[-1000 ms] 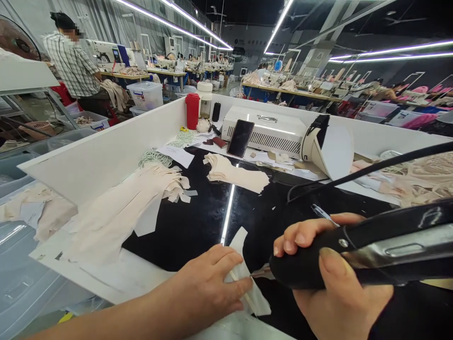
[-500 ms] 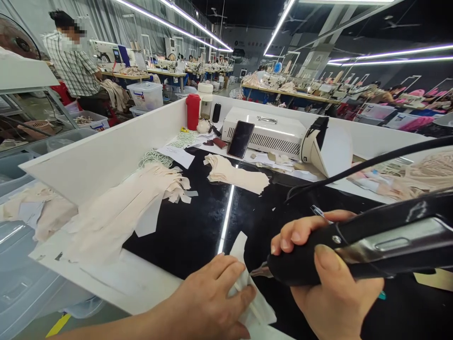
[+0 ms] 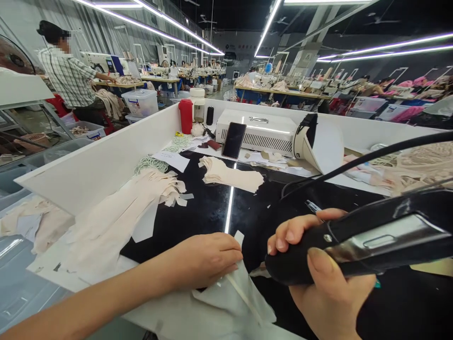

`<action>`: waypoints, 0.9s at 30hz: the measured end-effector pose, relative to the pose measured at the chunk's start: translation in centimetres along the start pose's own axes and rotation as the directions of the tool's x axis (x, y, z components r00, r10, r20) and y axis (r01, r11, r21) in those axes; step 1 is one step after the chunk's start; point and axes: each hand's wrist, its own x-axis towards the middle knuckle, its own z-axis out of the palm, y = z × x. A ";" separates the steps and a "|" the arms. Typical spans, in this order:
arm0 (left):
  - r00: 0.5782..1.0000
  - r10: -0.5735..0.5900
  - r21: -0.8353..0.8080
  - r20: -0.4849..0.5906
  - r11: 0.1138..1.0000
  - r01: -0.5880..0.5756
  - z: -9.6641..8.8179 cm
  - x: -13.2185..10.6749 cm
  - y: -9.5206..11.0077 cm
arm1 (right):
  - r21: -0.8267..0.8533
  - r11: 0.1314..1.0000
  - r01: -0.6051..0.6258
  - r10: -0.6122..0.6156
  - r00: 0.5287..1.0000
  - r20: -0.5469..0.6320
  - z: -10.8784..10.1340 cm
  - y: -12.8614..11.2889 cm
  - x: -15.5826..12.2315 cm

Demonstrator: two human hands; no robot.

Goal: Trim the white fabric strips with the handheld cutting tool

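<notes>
My right hand (image 3: pixel 329 278) is wrapped round a black corded hand tool (image 3: pixel 371 241) with a silver strip along its body. The tool points left, and its small pale tip (image 3: pixel 261 270) is partly hidden behind the rounded nose. My left hand (image 3: pixel 208 259) pinches the upper part of a whitish fabric piece (image 3: pixel 247 295) close to the table's front edge, left of the tip. A narrow strip runs lengthwise down this piece. Farther back on the black tabletop (image 3: pixel 212 210) lies a small stack of cream fabric pieces (image 3: pixel 233 174).
To the left, a long heap of cream fabric (image 3: pixel 116 212) lies against the white side board (image 3: pixel 95 165). A phone (image 3: pixel 234 140) leans on a white vented box (image 3: pixel 258 127). The tool's black cable (image 3: pixel 354 165) arches over the right side. A co-worker (image 3: pixel 67 71) sits at a machine beyond.
My left hand has moved up the fabric, its forearm now reaching in farther. More of the pale fabric shows, spread below the hand. The tool stays nearly in place; the view has shifted slightly.
</notes>
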 end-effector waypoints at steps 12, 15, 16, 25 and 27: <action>0.994 0.012 0.079 0.106 0.997 -0.021 -1.3 -1.5 0.1 | -0.005 1.000 0.016 -0.016 1.000 0.017 -0.1 0.1 -0.3; 0.991 0.021 0.086 0.133 0.996 -0.033 -1.3 -1.6 0.1 | 0.017 1.000 0.007 -0.008 1.000 0.020 -0.1 0.0 -0.2; 0.991 0.024 0.088 0.133 0.995 -0.036 -1.3 -1.6 0.2 | 0.023 1.000 0.004 -0.004 1.000 0.020 0.0 0.0 -0.1; 0.995 0.025 0.092 0.100 0.995 -0.034 -0.8 -1.6 0.3 | 0.062 0.998 0.008 -0.005 0.999 -0.040 0.7 0.1 0.6; 0.995 0.021 0.080 0.102 0.996 -0.029 -0.7 -1.6 0.3 | 0.056 0.998 0.013 -0.011 0.999 -0.038 0.8 0.2 0.7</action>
